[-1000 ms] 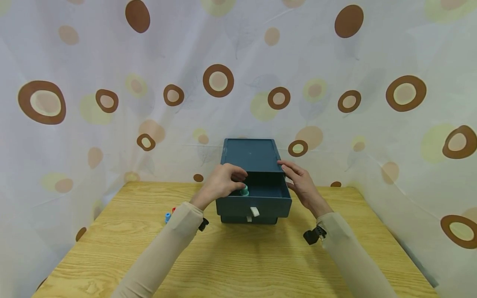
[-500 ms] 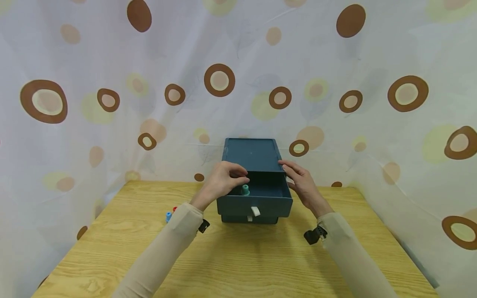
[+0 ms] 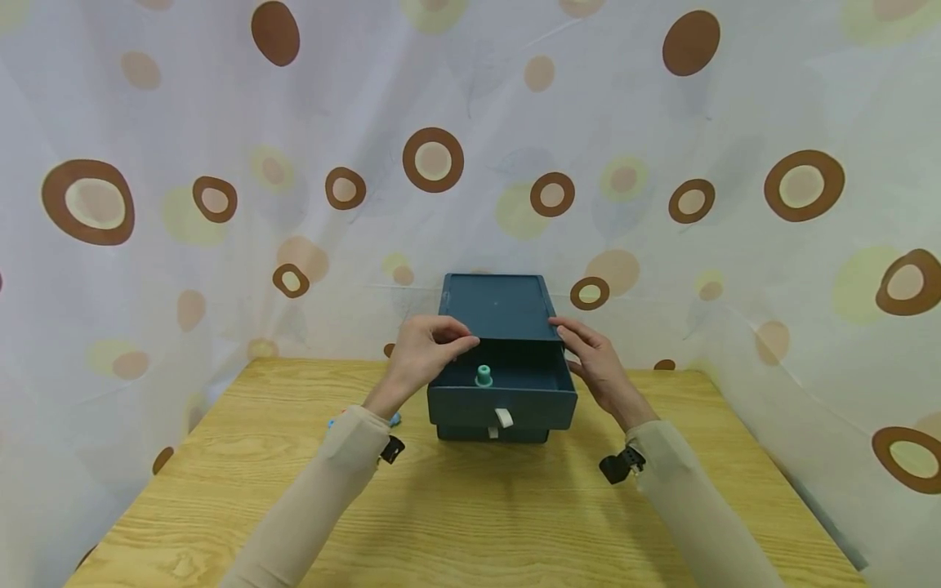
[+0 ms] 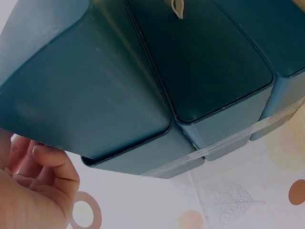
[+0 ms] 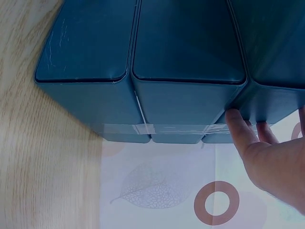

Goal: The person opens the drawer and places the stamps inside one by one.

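Observation:
A dark blue drawer cabinet [image 3: 496, 306] stands on the table, its top drawer [image 3: 463, 406] pulled out. Inside that drawer, a small teal knobbed piece [image 3: 483, 376] stands upright near the front wall. My left hand [image 3: 422, 351] hovers over the drawer's left side, thumb and fingertips close together, nothing visible between them; in the left wrist view its fingers [image 4: 55, 164] are loosely bent beside the drawer. My right hand [image 3: 599, 367] rests against the cabinet's upper right corner. The right wrist view shows its fingers [image 5: 240, 129] against the cabinet's side.
Small blue pieces [image 3: 395, 420] lie on the wooden table [image 3: 257, 457], partly hidden behind the left forearm. A white pull tab [image 3: 503, 417] sticks out of the drawer front. Clear tape [image 5: 167, 129] runs across the cabinet's side. A patterned curtain [image 3: 485, 237] hangs behind.
My left hand has let go of the teal piece and moved up and left, leaving it standing in the drawer. The right hand has stayed at the cabinet's corner.

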A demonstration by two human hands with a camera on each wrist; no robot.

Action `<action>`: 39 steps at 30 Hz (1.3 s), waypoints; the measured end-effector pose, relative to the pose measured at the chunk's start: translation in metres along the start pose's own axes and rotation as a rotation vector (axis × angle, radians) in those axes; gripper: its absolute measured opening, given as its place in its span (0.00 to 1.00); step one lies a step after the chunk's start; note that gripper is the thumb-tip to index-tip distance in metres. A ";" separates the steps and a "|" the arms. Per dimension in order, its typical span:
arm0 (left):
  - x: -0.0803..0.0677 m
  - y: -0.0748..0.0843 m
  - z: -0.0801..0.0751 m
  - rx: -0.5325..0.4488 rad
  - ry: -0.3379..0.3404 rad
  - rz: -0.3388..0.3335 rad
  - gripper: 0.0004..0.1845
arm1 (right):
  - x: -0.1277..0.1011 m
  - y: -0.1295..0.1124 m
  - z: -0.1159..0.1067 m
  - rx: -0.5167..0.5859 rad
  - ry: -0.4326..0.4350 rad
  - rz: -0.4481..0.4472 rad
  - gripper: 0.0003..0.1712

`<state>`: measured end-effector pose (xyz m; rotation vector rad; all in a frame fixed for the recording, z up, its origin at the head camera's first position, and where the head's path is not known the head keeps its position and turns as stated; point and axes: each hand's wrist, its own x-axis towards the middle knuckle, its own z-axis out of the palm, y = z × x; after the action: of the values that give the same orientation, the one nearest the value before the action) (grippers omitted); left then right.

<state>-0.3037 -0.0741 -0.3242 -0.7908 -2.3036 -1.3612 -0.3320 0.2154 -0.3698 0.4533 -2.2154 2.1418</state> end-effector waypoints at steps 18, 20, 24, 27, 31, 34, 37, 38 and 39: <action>-0.012 -0.006 -0.018 -0.015 0.059 -0.007 0.10 | -0.001 -0.002 -0.001 0.011 0.002 0.006 0.32; -0.014 -0.007 -0.021 -0.012 0.068 -0.008 0.11 | -0.001 -0.002 -0.001 0.008 0.001 0.006 0.32; -0.018 -0.011 -0.027 -0.003 0.088 -0.007 0.13 | -0.001 -0.002 -0.001 0.001 -0.003 0.006 0.32; -0.021 -0.013 -0.031 0.003 0.101 -0.017 0.13 | -0.001 -0.002 -0.001 -0.003 -0.007 0.007 0.32; -0.027 -0.015 -0.038 0.000 0.109 -0.060 0.11 | -0.001 -0.002 0.000 -0.002 -0.009 0.013 0.32; -0.030 -0.019 -0.042 -0.029 0.103 -0.089 0.13 | -0.001 -0.002 0.000 -0.002 -0.007 0.012 0.32; -0.032 -0.023 -0.046 -0.068 0.092 -0.104 0.14 | -0.001 -0.002 0.000 -0.006 -0.004 0.010 0.32; -0.033 -0.025 -0.047 -0.081 0.087 -0.110 0.14 | -0.001 -0.002 0.000 -0.008 -0.003 0.010 0.32; -0.034 -0.026 -0.048 -0.095 0.082 -0.115 0.14 | -0.001 -0.002 0.000 -0.008 -0.001 0.010 0.32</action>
<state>-0.2925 -0.1357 -0.3373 -0.6267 -2.2661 -1.5326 -0.3308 0.2157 -0.3681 0.4441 -2.2313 2.1371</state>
